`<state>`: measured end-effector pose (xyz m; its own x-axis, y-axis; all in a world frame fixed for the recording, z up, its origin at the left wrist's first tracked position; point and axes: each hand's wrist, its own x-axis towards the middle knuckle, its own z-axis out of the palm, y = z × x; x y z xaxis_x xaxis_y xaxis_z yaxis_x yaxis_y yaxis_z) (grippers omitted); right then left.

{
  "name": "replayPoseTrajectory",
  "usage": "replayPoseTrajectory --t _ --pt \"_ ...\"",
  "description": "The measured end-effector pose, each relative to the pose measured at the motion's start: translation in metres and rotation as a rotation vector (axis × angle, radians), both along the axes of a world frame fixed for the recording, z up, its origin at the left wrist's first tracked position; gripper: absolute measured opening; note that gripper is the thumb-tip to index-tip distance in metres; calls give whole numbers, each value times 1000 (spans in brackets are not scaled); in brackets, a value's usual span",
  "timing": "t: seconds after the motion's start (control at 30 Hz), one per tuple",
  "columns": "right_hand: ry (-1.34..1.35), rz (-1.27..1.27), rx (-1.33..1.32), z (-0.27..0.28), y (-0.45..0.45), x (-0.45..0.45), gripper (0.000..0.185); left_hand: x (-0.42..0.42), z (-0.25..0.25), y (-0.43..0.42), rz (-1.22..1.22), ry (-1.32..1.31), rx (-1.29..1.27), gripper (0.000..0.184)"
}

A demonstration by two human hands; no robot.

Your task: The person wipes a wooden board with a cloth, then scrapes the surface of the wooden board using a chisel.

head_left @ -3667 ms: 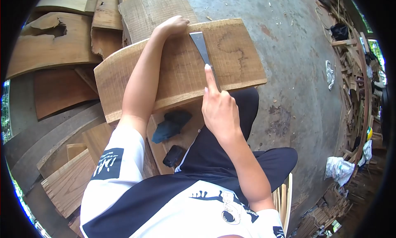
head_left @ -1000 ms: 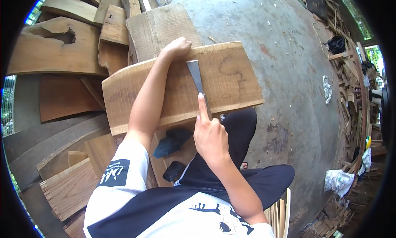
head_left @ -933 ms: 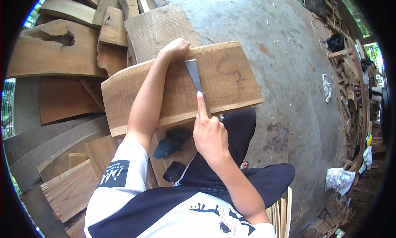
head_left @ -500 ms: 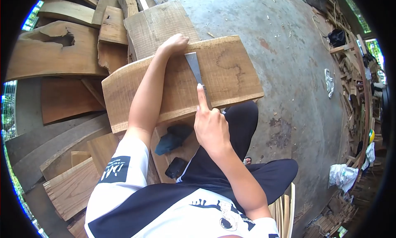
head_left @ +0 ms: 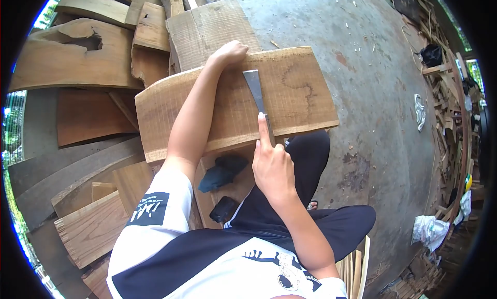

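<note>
Here the right hand [head_left: 275,170] is gripping a flat-bladed tool [head_left: 253,89], its fingers closing round the handle while the index finger [head_left: 265,128] is pointing straight along the shank, and the blade is lying over the middle of the wooden board [head_left: 235,115], its broad end facing the far edge. The step in hand, by the look of it, is blade work on that upper face, though whether the cutting end is biting or only resting I cannot tell. The next move is calling for a steady board and a low, even blade angle, with the left hand [head_left: 232,53] staying clear of the edge. That hand is sitting curled at the far edge, its forearm crossing the board; its fingertips are hiding, so I cannot say how firmly it is holding. The board itself is spanning the space before the knees, a dark cloth [head_left: 225,172] lying just below its near edge.
</note>
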<state>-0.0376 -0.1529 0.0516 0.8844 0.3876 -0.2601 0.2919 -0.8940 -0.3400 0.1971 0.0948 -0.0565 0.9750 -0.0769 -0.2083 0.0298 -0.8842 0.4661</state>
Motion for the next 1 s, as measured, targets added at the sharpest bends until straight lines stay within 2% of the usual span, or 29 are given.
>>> replayPoseTrajectory --t 0.3,0.37,0.4,0.47,0.5,0.57,0.6,0.73,0.8,0.97,1.0 --pt "-19 -9 6 -1 4 8 71 -3 11 -3 -10 30 16 38" --pt "-18 6 -6 0 2 5 71 -12 25 -13 96 21 -10 38" --pt "-15 -4 -13 2 2 4 71 -4 14 -11 108 26 -13 38" --pt "-43 3 -4 -1 3 4 70 12 -14 6 -39 58 11 44" --pt "-40 6 6 -3 9 8 70 11 -9 4 -97 82 162 43" --pt "-37 -25 16 0 11 14 71 2 9 -3 -145 31 199 43" --pt "-38 -32 8 0 7 11 71 -7 26 -11 -7 125 77 42" --pt "2 -21 -22 3 4 8 72 13 0 -4 -75 42 103 43" --pt "-4 -17 -5 -1 8 8 73 4 -11 3 -148 -115 99 35" --pt "-26 -6 19 -5 7 8 73 5 -9 0 -175 -71 119 34" --pt "-28 -6 12 -5 4 4 68 6 -12 2 -164 -75 115 34"
